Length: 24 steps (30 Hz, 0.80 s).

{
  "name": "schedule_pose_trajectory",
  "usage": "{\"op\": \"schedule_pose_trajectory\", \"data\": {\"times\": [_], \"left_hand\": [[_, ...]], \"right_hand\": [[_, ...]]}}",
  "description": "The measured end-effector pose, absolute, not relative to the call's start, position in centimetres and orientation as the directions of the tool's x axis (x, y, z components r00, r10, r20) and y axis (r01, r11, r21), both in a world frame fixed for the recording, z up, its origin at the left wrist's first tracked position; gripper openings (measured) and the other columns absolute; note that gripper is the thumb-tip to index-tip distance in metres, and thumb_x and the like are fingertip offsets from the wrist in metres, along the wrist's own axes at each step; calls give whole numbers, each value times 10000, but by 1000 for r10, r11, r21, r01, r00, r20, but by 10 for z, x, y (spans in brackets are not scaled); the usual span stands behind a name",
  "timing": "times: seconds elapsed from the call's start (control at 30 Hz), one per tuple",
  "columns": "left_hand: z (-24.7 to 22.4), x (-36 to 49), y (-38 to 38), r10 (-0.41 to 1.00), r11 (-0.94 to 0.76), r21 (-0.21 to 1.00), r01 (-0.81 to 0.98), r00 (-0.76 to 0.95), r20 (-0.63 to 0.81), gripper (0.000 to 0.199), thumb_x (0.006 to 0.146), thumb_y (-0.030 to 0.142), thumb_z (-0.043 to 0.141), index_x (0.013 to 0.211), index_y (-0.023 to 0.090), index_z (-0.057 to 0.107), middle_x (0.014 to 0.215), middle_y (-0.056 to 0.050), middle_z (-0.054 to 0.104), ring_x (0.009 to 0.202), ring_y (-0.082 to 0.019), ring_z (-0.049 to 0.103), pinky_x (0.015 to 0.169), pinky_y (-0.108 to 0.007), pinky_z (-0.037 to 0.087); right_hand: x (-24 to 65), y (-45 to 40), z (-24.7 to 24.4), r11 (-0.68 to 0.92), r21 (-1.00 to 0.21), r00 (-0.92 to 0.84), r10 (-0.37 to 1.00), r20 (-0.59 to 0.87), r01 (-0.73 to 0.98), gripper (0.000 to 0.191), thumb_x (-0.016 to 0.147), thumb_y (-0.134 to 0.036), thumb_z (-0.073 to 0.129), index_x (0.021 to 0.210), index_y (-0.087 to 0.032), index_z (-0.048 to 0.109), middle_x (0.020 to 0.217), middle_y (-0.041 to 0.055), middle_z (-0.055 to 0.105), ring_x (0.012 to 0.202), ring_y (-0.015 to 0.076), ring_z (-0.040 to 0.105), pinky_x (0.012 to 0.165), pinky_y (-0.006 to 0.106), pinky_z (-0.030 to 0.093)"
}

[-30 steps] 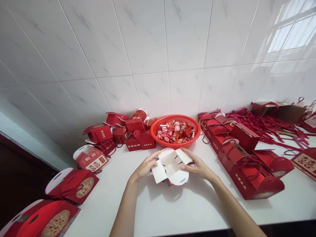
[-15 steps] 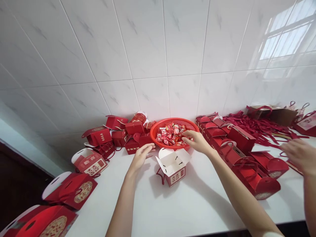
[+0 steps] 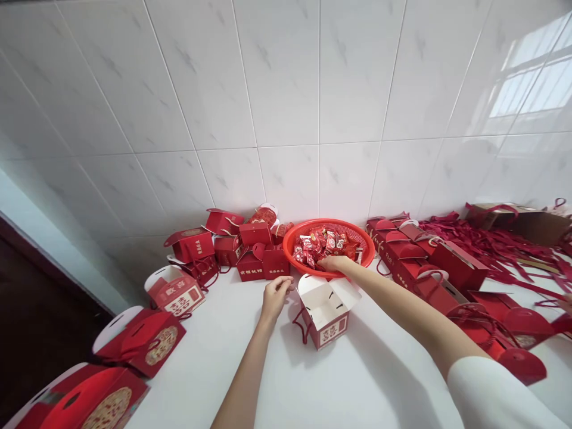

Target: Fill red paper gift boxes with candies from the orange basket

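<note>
My right hand [image 3: 337, 264] reaches into a red plastic basket [image 3: 367, 262], its fingertips hidden among the red-wrapped candies [image 3: 333, 241]. Just in front of the basket stands an open gift box [image 3: 331, 335], upright, its white inside bare and a dark red cord hanging at its left side. My left hand [image 3: 276, 295] is beside the box's left flap, thumb and fingers drawn together in a pinch. Whether anything small sits between those fingertips I cannot make out.
Red gift boxes [image 3: 154, 342] line the left side, with smaller ones [image 3: 254, 262] piled by the wall. More boxes [image 3: 424, 262] run along the right. Dark red ribbons [image 3: 482, 238] lie beside a cardboard box [image 3: 518, 223]. Another person's hand [image 3: 566, 302] shows at the right edge.
My right hand has gone down from the basket's rim into the candies. My left hand's fingers have closed together near the box. The view has shifted left, and the other person's hand is mostly out of sight.
</note>
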<state>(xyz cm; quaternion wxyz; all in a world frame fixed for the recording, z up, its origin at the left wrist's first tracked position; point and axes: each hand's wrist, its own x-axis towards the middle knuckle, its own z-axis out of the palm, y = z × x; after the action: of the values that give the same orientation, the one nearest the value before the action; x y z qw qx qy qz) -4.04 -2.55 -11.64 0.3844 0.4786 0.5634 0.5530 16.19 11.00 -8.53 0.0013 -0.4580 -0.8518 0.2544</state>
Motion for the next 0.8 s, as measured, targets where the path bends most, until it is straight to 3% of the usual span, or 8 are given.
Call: {"op": "schedule_pose_trajectory", "data": {"times": [0.13,0.27,0.33,0.4,0.53,0.7,0.8], "left_hand": [[-116,-41,-27,964,-87,978,191,-233,131,329,686,449,623,813,166,732,774,-86,733,770,-242,684,576,-288,504],[-111,-41,-31,947,-185,912,367,-181,265,251,740,358,569,792,182,741,863,-89,748,771,-225,684,726,-341,544],[-109,-41,-33,940,-232,870,435,-129,316,243,766,321,544,795,187,745,885,-91,748,810,-227,691,770,-346,548],[-108,-41,-34,934,-270,835,479,-80,348,247,786,299,527,810,191,748,903,-89,746,850,-229,693,779,-340,550],[-108,-42,-35,923,-315,792,524,-27,384,262,808,287,503,837,198,748,911,-80,742,864,-224,692,777,-332,553],[-109,-44,-34,918,-322,781,535,-25,396,276,817,294,493,847,186,746,917,-92,743,862,-228,693,775,-340,555],[-108,-45,-34,919,-320,779,540,-22,393,267,823,295,503,853,191,747,926,-88,744,873,-230,693,775,-339,556]], "right_hand": [[162,107,-90,437,-448,-577,779,-245,780,254,980,-353,580,1168,-192,637,1219,84,634,1035,195,638,894,393,552],[164,99,-81,430,-536,-608,766,-209,727,54,834,-191,701,882,-193,727,968,50,739,885,212,681,854,356,538],[163,96,-77,416,-597,-618,767,-175,686,165,690,-72,721,789,-202,744,848,29,757,828,239,692,824,334,527],[163,94,-73,389,-665,-615,777,-135,637,269,608,-29,708,817,-193,753,776,13,750,804,248,691,801,326,527],[166,93,-66,294,-817,-576,816,-57,496,288,638,-96,697,915,-168,730,708,-9,718,766,222,687,766,319,549],[177,87,-58,163,-957,-506,862,21,238,213,700,-205,746,899,-163,683,887,21,748,907,198,705,875,306,562],[188,80,-55,61,-989,-461,887,-9,136,268,714,-281,802,902,-164,652,872,49,745,849,191,712,805,306,595]]}}
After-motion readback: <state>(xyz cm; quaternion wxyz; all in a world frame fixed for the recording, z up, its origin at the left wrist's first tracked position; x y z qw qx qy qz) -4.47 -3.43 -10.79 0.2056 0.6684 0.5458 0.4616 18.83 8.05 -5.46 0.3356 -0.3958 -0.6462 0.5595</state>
